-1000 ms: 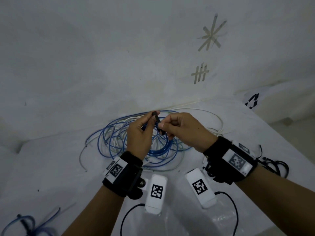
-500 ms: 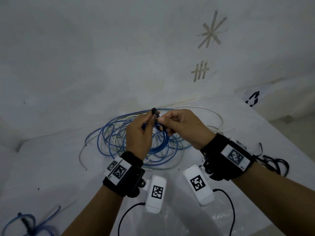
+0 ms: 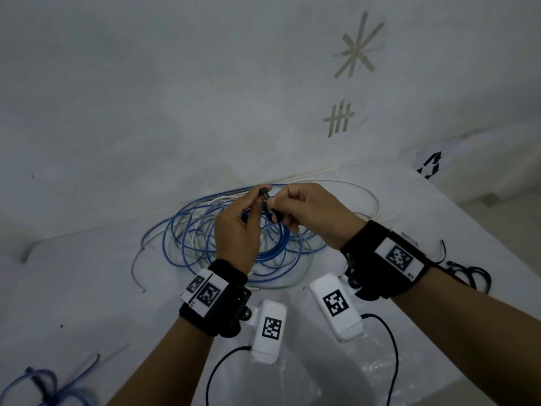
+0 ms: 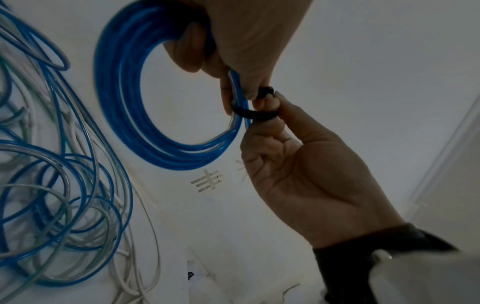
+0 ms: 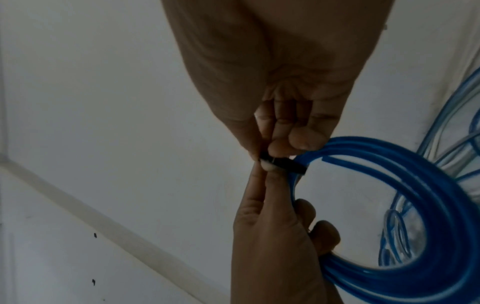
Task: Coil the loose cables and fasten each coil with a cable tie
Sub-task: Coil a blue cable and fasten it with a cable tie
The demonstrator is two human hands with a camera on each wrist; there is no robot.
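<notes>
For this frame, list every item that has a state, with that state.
blue coil: wound, lifted off the table, held by left hand
black tie: looped round the coil, pinched by right hand
loose cables: uncoiled, tangled on table
tied bundle: lying at the near left

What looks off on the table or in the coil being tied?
One thing: a cut end of the blue coil pokes loose beside the black tie, outside the wrap. Otherwise the pile of blue and white cables on the table is tangled, as expected. No damage visible.
</notes>
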